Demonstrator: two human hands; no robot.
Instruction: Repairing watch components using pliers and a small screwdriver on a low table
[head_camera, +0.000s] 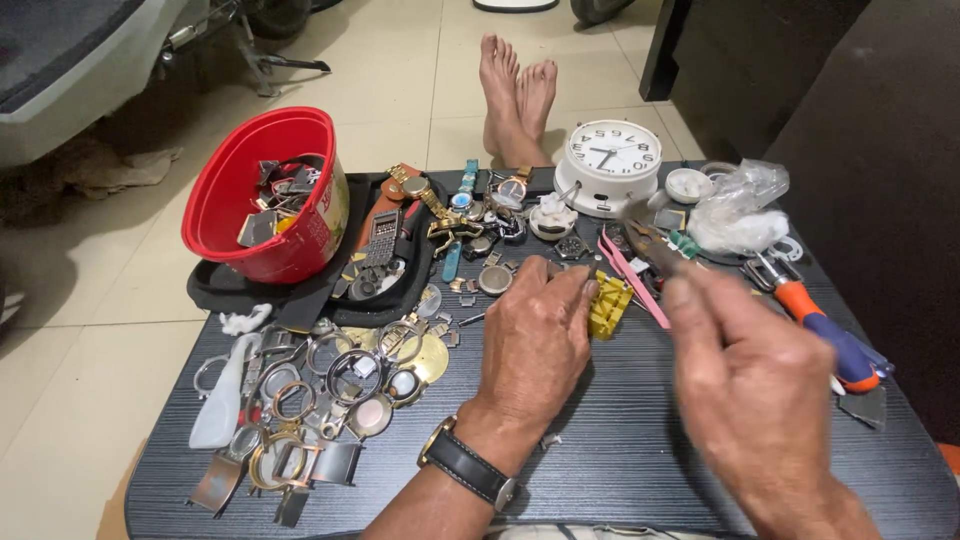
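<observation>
My left hand (535, 340) rests knuckles up in the middle of the black table (620, 450), with a black-strapped wristwatch (465, 465) on its wrist. Its fingers are curled down beside a yellow plastic piece (608, 305), and whatever lies under them is hidden. My right hand (750, 385), blurred, hovers to the right and grips a small pair of pliers (650, 245). The plier jaws point toward the far side of the table, above pink tweezers (640, 280).
A red bucket (265, 195) of parts stands at the back left beside a black tray (400, 250) of watches. Watch cases and rings (320, 390) lie front left. Also here are a white alarm clock (608, 165), a plastic bag (740, 205), an orange-and-blue screwdriver (830, 335), and bare feet (515, 95) beyond the table.
</observation>
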